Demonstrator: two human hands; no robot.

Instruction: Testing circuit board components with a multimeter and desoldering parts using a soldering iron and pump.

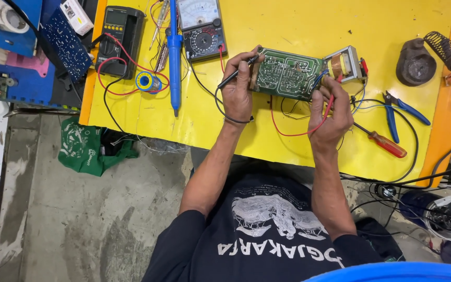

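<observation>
— Well, starting big: yellow table [288, 31], and near its middle a green circuit board [287, 74], solder side up, with a small transformer [343, 63] bolted at the right end.

— Stiff but fragile, probably — rigid laminate, sharp solder points, thin leads. Likely heavier at the transformer end, so liable to tip that way if lifted by the other edge.

— Best taken by the bare edges then, not by the coloured wires trailing off the right side. Left hand [238, 87]?

— Curled at the board's left edge, fingers closed round a black probe [237, 74] held like a pen, tip angled toward the board's upper left corner. Black lead looping down past the wrist.

— And the right hand [331, 114]?

— Pressed against the lower right corner, just below the transformer. Fingers pinched narrow on a red probe [330, 102], red lead [293, 130] sagging in a curve beneath the board. Cannot tell whether either tip actually touches a solder pad.

— Around it?

— Analog meter [201, 26] above the left hand, digital meter [120, 32] and blue soldering iron [174, 55] further left; blue-handled pliers [396, 112] and a red screwdriver [383, 141] off to the right.
</observation>
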